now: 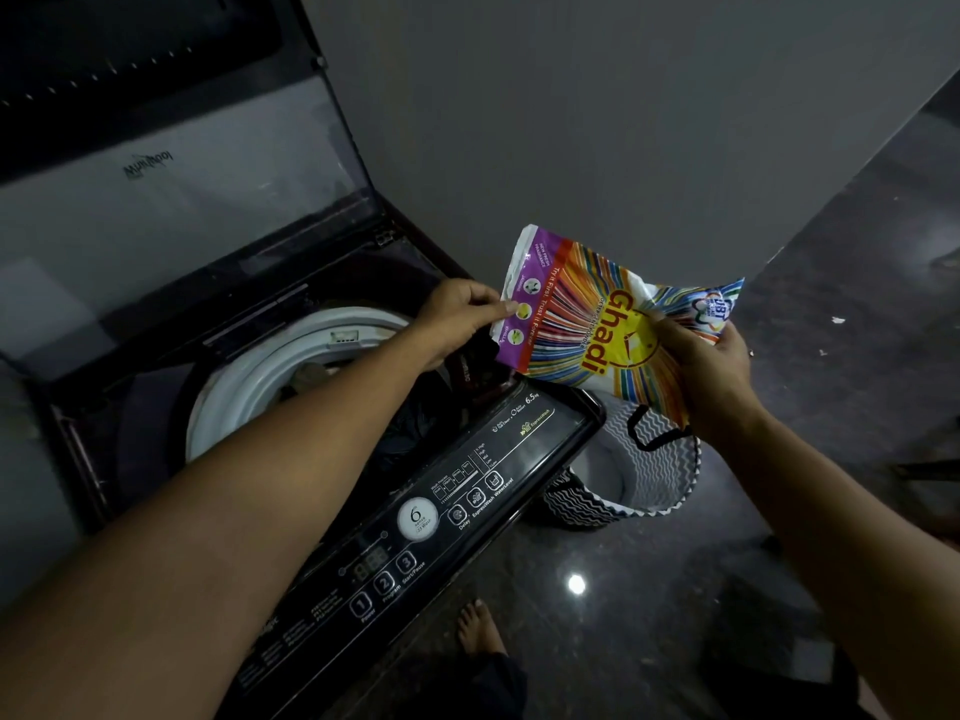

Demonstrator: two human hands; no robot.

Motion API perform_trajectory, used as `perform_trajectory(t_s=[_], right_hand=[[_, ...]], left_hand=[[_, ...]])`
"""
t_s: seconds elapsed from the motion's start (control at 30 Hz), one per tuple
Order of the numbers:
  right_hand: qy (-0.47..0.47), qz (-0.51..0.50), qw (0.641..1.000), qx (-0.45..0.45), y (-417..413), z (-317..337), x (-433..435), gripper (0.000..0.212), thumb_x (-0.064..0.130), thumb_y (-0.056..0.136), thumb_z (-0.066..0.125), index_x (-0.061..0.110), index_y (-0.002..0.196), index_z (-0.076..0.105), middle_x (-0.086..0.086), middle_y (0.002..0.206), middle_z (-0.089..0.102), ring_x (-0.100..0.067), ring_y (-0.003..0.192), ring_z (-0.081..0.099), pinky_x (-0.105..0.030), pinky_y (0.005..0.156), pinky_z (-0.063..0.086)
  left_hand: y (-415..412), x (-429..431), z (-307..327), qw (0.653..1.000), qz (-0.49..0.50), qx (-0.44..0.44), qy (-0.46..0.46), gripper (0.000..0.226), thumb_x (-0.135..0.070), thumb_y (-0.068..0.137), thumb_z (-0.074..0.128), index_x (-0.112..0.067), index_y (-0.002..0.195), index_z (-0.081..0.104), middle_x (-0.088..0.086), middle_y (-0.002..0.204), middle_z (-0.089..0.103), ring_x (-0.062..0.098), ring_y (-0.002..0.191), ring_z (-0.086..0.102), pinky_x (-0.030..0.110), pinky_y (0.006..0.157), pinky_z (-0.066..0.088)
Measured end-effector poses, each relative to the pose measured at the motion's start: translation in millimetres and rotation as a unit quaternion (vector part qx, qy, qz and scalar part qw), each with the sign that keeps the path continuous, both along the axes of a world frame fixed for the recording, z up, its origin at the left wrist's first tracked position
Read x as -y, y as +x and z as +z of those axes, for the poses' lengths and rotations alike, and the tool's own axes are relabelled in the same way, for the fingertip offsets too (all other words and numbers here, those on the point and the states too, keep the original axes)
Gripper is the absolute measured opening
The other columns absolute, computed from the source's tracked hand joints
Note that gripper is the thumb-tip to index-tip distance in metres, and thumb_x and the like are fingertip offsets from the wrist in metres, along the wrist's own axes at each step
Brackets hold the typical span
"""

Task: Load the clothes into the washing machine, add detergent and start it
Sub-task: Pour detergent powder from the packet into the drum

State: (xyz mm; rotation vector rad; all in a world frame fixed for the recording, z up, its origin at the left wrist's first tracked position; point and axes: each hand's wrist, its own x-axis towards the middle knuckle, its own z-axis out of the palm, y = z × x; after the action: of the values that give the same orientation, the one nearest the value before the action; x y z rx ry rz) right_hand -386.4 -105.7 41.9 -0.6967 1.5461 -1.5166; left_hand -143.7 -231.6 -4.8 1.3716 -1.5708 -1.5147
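A colourful detergent powder packet (587,314) is held in the air above the right corner of the top-loading washing machine (291,407). My left hand (462,317) pinches the packet's purple left edge. My right hand (701,361) grips its crumpled right end. The machine's lid (171,200) stands open. Dark clothes (410,428) lie inside the white-rimmed drum (270,376). The black control panel (415,527) with numbered buttons runs along the front.
A black-and-white zigzag laundry basket (644,470) stands on the dark polished floor right of the machine. A grey wall (597,122) rises behind. My bare foot (478,626) is on the floor below the panel.
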Motion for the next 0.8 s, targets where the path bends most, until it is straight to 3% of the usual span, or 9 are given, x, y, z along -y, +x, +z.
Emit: perform_trajectory(t_s=[0.13,0.33,0.5,0.63,0.73,0.8], right_hand=[[0.006,0.007,1.0,0.012,-2.7,-1.3,3.5,0.021,0.004,0.089,0.069,0.008,0.11,0.066,-0.012,0.103,0.074,-0.026,0.091,0.074,-0.041,0.082,0.061],[0.002,0.008,1.0,0.0,-7.0,-5.0,8.3,0.023,0.0,0.089,0.068,0.009,0.11,0.066,-0.016,0.108,0.072,-0.029,0.096,0.071,-0.046,0.089,0.058],[-0.001,0.005,1.0,-0.018,-9.3,-7.8,12.2,0.023,-0.001,0.088,0.068,0.012,0.107,0.066,-0.013,0.107,0.072,-0.028,0.097,0.071,-0.048,0.091,0.057],[-0.008,0.013,1.0,-0.022,-12.2,-9.8,14.8,0.035,-0.002,0.088,0.067,-0.002,0.122,0.06,-0.018,0.11,0.071,-0.028,0.096,0.07,-0.047,0.093,0.056],[-0.008,0.021,0.999,-0.045,-13.6,-8.3,15.7,0.033,0.001,0.087,0.069,0.002,0.119,0.062,-0.019,0.112,0.071,-0.03,0.1,0.07,-0.05,0.094,0.056],[-0.008,0.027,0.998,-0.057,-13.6,-6.2,16.3,0.026,0.001,0.087,0.068,0.009,0.112,0.065,-0.01,0.105,0.073,-0.025,0.095,0.071,-0.046,0.092,0.057]], left_hand=[[0.1,-0.8,0.2,1.0,0.0,-0.002,0.0,0.024,-0.028,0.088,0.076,-0.006,0.096,0.072,0.0,0.093,0.078,0.01,0.084,0.075,0.024,0.072,0.058],[-1.2,-4.3,2.0,1.0,0.008,-0.007,0.003,0.024,-0.025,0.089,0.074,-0.003,0.098,0.071,0.003,0.096,0.077,0.008,0.081,0.075,0.017,0.064,0.056],[-0.9,-3.9,-0.1,1.0,0.017,-0.009,0.004,0.027,-0.026,0.089,0.075,-0.001,0.1,0.071,0.003,0.095,0.078,0.01,0.083,0.075,0.02,0.068,0.058],[-1.3,-3.7,-1.0,1.0,0.026,-0.013,0.002,0.028,-0.023,0.088,0.075,0.003,0.099,0.071,0.003,0.092,0.078,0.006,0.076,0.073,0.02,0.068,0.057],[-1.4,-3.8,-2.3,0.999,0.031,-0.014,-0.001,0.029,-0.024,0.088,0.076,0.002,0.099,0.071,0.001,0.09,0.078,0.006,0.077,0.073,0.022,0.07,0.057],[-0.7,-4.4,-1.7,0.999,0.03,-0.013,0.002,0.03,-0.025,0.088,0.076,0.002,0.099,0.07,0.002,0.092,0.077,0.007,0.08,0.073,0.023,0.073,0.059]])
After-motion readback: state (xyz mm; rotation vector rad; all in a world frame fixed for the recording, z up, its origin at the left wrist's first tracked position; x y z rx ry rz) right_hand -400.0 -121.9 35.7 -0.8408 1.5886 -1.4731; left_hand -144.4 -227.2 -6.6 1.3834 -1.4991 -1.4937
